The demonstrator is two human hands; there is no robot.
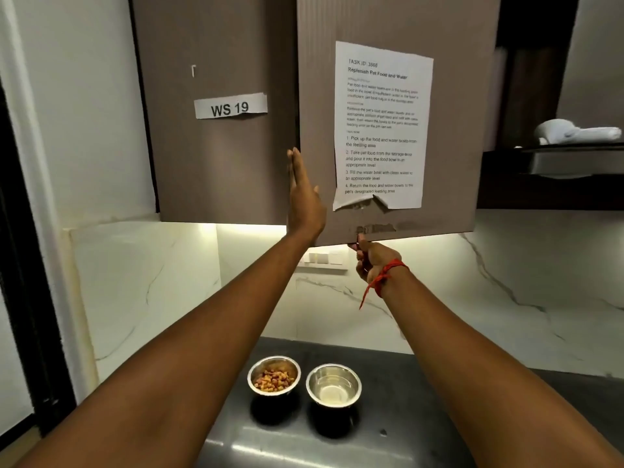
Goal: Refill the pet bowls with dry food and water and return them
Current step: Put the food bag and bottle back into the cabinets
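Bowls (pixel 274 375) x2, hands (pixel 305 197) x2.

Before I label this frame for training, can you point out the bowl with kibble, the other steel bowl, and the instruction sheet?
Kibble bowl (pixel 274 375): head view, on the dry food inside.
Other steel bowl (pixel 333 385): head view, on its shiny inner bottom.
Instruction sheet (pixel 381 130): head view, on the printed middle of the paper.
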